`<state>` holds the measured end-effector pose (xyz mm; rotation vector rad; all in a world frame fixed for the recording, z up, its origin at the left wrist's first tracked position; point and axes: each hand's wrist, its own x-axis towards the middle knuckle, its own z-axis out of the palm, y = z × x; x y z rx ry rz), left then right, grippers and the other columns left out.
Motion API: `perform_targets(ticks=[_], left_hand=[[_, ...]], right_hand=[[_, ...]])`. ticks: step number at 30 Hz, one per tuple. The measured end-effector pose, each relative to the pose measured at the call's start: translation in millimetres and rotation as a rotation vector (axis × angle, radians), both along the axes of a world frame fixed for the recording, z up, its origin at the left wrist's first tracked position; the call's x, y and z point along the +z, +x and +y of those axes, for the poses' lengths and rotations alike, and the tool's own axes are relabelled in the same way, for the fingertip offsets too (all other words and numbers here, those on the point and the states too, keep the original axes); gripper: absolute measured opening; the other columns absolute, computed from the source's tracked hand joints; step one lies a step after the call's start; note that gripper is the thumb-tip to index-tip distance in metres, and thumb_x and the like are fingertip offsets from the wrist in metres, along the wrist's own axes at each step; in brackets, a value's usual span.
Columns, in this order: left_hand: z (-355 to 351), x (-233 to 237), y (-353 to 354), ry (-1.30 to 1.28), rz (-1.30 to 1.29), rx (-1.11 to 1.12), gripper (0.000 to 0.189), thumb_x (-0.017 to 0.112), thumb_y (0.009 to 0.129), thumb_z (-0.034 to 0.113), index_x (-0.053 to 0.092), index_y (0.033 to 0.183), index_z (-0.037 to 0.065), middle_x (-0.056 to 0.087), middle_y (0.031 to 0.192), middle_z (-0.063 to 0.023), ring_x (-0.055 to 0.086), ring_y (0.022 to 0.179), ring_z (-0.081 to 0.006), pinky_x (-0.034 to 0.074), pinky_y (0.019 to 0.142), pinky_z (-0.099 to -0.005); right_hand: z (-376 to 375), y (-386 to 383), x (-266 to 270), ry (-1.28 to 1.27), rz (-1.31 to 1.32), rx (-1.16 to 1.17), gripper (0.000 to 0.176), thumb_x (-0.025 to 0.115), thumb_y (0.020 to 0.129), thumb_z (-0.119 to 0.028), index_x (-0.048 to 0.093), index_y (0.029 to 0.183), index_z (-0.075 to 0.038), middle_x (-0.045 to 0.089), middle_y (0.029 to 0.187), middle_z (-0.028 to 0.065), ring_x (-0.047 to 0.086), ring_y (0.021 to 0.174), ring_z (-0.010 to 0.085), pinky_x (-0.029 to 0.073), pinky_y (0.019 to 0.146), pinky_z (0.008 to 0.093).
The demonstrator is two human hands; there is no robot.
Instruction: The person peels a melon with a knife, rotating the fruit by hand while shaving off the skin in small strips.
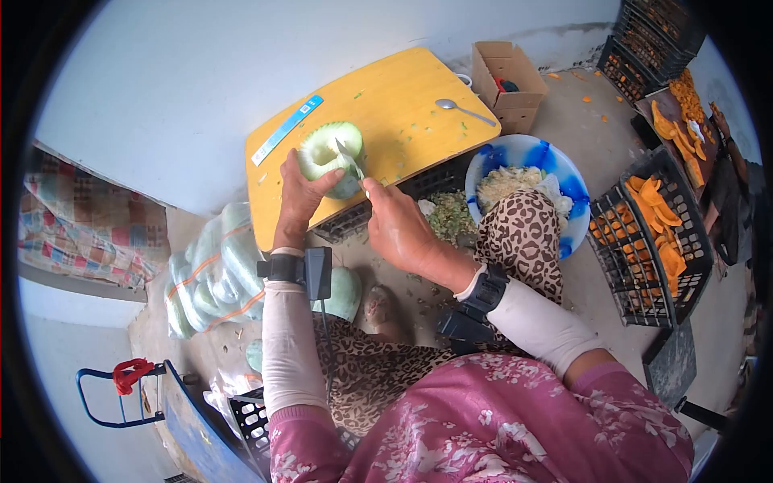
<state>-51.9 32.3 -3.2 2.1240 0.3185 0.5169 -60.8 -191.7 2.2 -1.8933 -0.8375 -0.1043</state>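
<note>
A cut section of winter melon (316,147), pale inside with a hollow middle and green rind, stands on the yellow tabletop (386,88). My left hand (301,195) is wrapped round its near left side, the thumb along the cut edge. In my right hand (405,232) is a knife (349,158), its blade at the right rim of the melon with the tip over the hollow. My fingers cover the knife's handle. Behind the melon lies a blue and white strip-shaped packet (287,130). A metal spoon (465,111) rests near the table's right end.
Right of the table, a blue and white basin (576,193) holds pale scraps. Seeds and pulp (451,216) lie beside it. A black crate (636,278) contains orange peelings. Bagged whole melons (217,278) sit at left. A cardboard box (515,113) stands behind the basin.
</note>
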Motion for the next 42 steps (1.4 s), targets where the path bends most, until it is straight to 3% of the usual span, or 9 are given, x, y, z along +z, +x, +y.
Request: perform_targets(ticks=[7,13,14,17,21,24,26,34,42], left_hand=[[-4,15,-4,-0.055,0.032,-0.107,0.078,0.089,0.067,0.04,0.051,0.12,-0.002,0.045,0.123,-0.0208,0.05,0.116,-0.0317,0.047,0.099,-0.042],[1,10,-2,-0.086,0.01,-0.11,0.076,0.089,0.068,0.038,0.051,0.122,0.0,0.046,0.123,-0.0203,0.049,0.116,-0.0321,0.046,0.098,-0.0419],[3,8,-1,-0.105,0.002,-0.106,0.076,0.089,0.068,0.038,0.051,0.122,0.0,0.046,0.123,-0.0203,0.049,0.117,-0.0323,0.046,0.099,-0.042],[5,5,0,-0.094,-0.004,-0.132,0.078,0.089,0.068,0.038,0.051,0.125,0.001,0.046,0.125,-0.0204,0.048,0.118,-0.0327,0.045,0.101,-0.0419],[-3,13,-4,0.003,-0.002,-0.105,0.078,0.086,0.074,0.032,0.048,0.129,-0.007,0.061,0.121,-0.0156,0.056,0.113,-0.0228,0.045,0.099,-0.0338],[-4,16,-5,-0.043,0.009,-0.119,0.077,0.087,0.072,0.033,0.049,0.127,-0.004,0.056,0.122,-0.0178,0.053,0.115,-0.0266,0.044,0.099,-0.037],[-2,14,-4,-0.06,0.021,-0.102,0.074,0.089,0.068,0.036,0.052,0.122,0.001,0.048,0.123,-0.021,0.048,0.118,-0.0334,0.044,0.101,-0.0428],[0,13,-2,-0.094,0.02,-0.135,0.073,0.089,0.068,0.036,0.052,0.121,0.002,0.048,0.122,-0.0206,0.048,0.118,-0.0333,0.045,0.1,-0.0431],[-3,14,-3,-0.087,0.02,-0.099,0.074,0.09,0.067,0.037,0.052,0.119,0.002,0.048,0.122,-0.0206,0.048,0.118,-0.0329,0.045,0.099,-0.0427]], right_hand=[[-16,-2,-7,0.158,-0.056,0.089,0.038,0.054,0.086,0.004,0.051,0.124,0.011,0.061,0.094,0.0278,0.064,0.084,0.04,0.052,0.075,0.0437],[-46,15,5,0.238,0.474,0.28,0.039,0.054,0.092,0.0,0.051,0.13,0.009,0.063,0.088,0.0112,0.055,0.058,0.0113,0.047,0.053,0.0278],[-57,14,14,0.443,0.85,0.353,0.031,0.058,0.093,-0.001,0.056,0.123,0.007,0.057,0.076,-0.001,0.046,0.057,0.0039,0.041,0.05,0.023],[-69,22,18,0.592,1.036,0.326,0.032,0.057,0.094,-0.003,0.057,0.125,0.005,0.056,0.076,-0.0011,0.044,0.055,0.0023,0.039,0.049,0.0206],[-52,39,-13,0.357,0.368,0.133,0.041,0.057,0.091,-0.002,0.052,0.131,0.005,0.064,0.078,0.0053,0.058,0.062,0.0123,0.05,0.058,0.0282],[-44,24,-15,0.257,0.303,0.094,0.041,0.057,0.088,0.001,0.052,0.129,0.003,0.067,0.082,0.0135,0.068,0.074,0.023,0.053,0.068,0.0342],[-39,12,-3,0.213,0.255,0.089,0.04,0.055,0.088,0.002,0.053,0.129,0.002,0.068,0.086,0.0126,0.069,0.079,0.0208,0.054,0.072,0.0326],[-33,0,0,0.165,0.18,0.054,0.041,0.054,0.083,0.009,0.053,0.123,0.004,0.066,0.1,0.0258,0.068,0.094,0.0378,0.055,0.077,0.039],[-36,-2,-4,0.176,0.121,0.055,0.041,0.053,0.086,0.007,0.053,0.127,0.003,0.068,0.097,0.0241,0.071,0.09,0.0321,0.056,0.076,0.0365]])
